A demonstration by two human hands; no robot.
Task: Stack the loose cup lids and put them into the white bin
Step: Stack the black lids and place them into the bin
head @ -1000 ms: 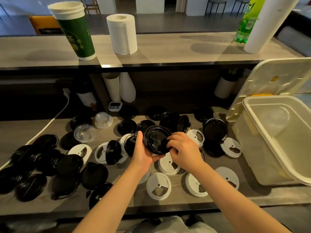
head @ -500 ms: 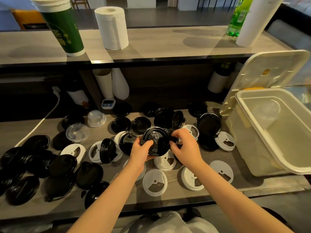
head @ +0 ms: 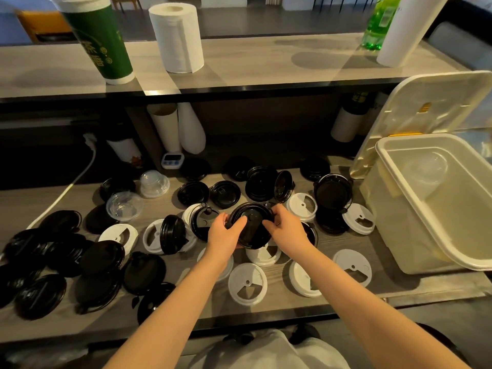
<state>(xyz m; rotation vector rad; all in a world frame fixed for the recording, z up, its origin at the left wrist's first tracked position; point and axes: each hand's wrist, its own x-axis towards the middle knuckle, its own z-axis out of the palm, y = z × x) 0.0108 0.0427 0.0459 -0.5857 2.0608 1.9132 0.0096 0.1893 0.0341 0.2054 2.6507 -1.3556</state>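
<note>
Both hands hold one black cup lid (head: 251,225) just above the counter's middle. My left hand (head: 225,233) grips its left edge with the thumb on top, and my right hand (head: 287,228) pinches its right edge. Several loose black lids (head: 101,258) lie spread over the left half of the counter. White lids (head: 247,283) lie in front of and beside my hands. The white bin (head: 415,206) stands open at the right, with a clear lid showing faintly inside.
The bin's hinged cover (head: 426,113) leans up behind it. Clear dome lids (head: 125,206) sit at the back left near a white cable (head: 66,193). On the raised shelf stand a green cup stack (head: 101,41), a paper roll (head: 177,35) and a green bottle (head: 379,25).
The black lid held upright a second ago now lies tilted flatter between both hands, slightly lower. My left thumb has come over its top. The camera has dipped a little.
</note>
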